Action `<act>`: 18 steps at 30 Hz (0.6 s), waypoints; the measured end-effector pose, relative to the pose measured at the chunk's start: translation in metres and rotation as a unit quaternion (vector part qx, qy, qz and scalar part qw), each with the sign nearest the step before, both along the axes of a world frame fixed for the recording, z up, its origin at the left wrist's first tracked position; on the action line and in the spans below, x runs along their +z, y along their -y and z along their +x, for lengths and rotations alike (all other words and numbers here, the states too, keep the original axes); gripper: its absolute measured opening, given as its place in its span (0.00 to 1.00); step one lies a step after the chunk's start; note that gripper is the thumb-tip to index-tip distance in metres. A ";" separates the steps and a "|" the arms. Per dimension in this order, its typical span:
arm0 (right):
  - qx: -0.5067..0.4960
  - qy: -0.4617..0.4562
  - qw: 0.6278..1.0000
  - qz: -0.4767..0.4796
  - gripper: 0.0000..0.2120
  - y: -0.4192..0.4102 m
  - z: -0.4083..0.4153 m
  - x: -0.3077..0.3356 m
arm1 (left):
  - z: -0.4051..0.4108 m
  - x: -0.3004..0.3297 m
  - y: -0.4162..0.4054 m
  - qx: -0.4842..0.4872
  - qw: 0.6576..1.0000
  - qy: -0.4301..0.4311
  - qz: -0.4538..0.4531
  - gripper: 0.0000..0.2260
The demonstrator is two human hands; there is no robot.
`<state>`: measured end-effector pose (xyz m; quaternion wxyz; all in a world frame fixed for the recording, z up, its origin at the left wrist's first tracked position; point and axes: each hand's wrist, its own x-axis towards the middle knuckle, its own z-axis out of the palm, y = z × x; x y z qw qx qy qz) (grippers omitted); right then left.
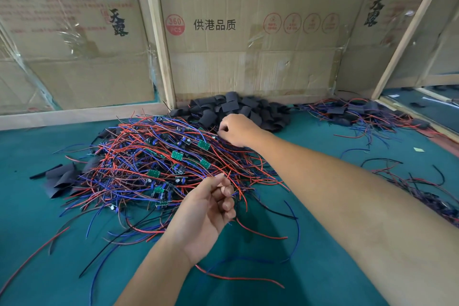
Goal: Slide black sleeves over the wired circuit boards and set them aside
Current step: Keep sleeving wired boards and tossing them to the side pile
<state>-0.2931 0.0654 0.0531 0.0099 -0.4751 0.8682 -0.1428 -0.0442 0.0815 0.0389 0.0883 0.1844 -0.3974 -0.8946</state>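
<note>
A big tangle of small green circuit boards (176, 155) with red, blue and black wires covers the middle of the green table. Behind it, against the cardboard wall, lies a heap of black sleeves (238, 107). My right hand (236, 129) reaches far out to the back edge of the tangle, just in front of the sleeve heap, fingers curled down; what they hold is hidden. My left hand (208, 206) hovers over the near edge of the tangle, palm up, fingers loosely curled, with wires running past its fingertips. Sleeved boards (347, 112) lie in a pile at the back right.
Cardboard box panels (248, 32) on wooden frames wall off the back. A few flat black sleeves (62, 179) lie at the left. Loose wires (238, 278) trail over the green table (49, 256) near me. More wires (427, 189) lie at the right edge.
</note>
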 end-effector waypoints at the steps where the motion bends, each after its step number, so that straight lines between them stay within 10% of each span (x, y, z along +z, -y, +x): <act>1: -0.008 -0.003 1.000 0.009 0.14 0.001 0.001 0.000 | 0.000 0.000 0.001 0.003 1.000 -0.001 0.000 0.07; 8: -0.082 0.070 0.985 -0.137 0.18 -0.036 0.035 0.022 | -0.001 -0.003 0.004 0.007 1.000 -0.012 -0.004 0.06; 12: -0.073 0.261 0.899 -0.345 0.07 -0.089 0.086 0.031 | -0.005 -0.004 0.005 0.091 0.991 0.007 -0.101 0.04; 18: -0.026 0.408 0.819 -0.403 0.12 -0.134 0.139 0.001 | -0.003 -0.003 0.001 0.100 0.976 -0.029 -0.194 0.13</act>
